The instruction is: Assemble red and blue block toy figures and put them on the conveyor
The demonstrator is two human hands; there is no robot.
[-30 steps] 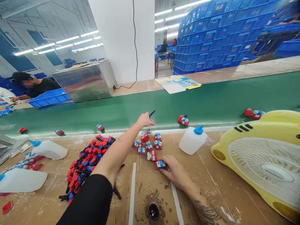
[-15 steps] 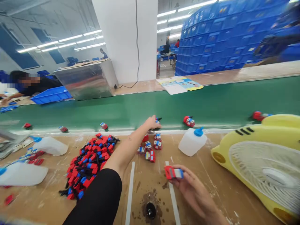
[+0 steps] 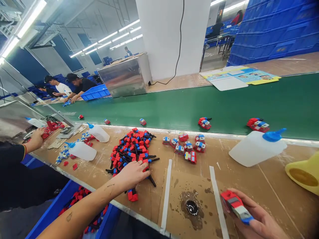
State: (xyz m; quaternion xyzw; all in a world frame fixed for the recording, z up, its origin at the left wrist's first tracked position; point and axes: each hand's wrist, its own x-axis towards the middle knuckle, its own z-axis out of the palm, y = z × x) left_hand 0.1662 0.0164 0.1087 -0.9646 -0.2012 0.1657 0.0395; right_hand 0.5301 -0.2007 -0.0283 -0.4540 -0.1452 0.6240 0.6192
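Note:
My left hand [image 3: 136, 174] lies on the near right side of a pile of red and blue plastic toy parts with black rods [image 3: 134, 146]. Its fingers are bent and close together over the parts; what they grip is hidden. At the lower right, my right hand [image 3: 259, 212] is closed around a red, grey, white and blue toy car [image 3: 238, 205], held above the table. Several similar toy cars [image 3: 188, 146] stand in a group between the pile and a white bottle with a blue cap [image 3: 256, 149]. A round black fixture [image 3: 191, 207] sits between two white tape strips.
A green conveyor belt [image 3: 169, 106] runs behind the table, carrying spaced toy pieces [image 3: 204, 122]. A yellow fan [image 3: 305, 172] stands at the right edge. Below the table at left is a blue crate [image 3: 45, 219] of parts. A co-worker's hand [image 3: 36, 139] is at far left.
My view has turned left. My left hand has moved from a toy piece on the belt back to the pile. My right hand still holds the toy car.

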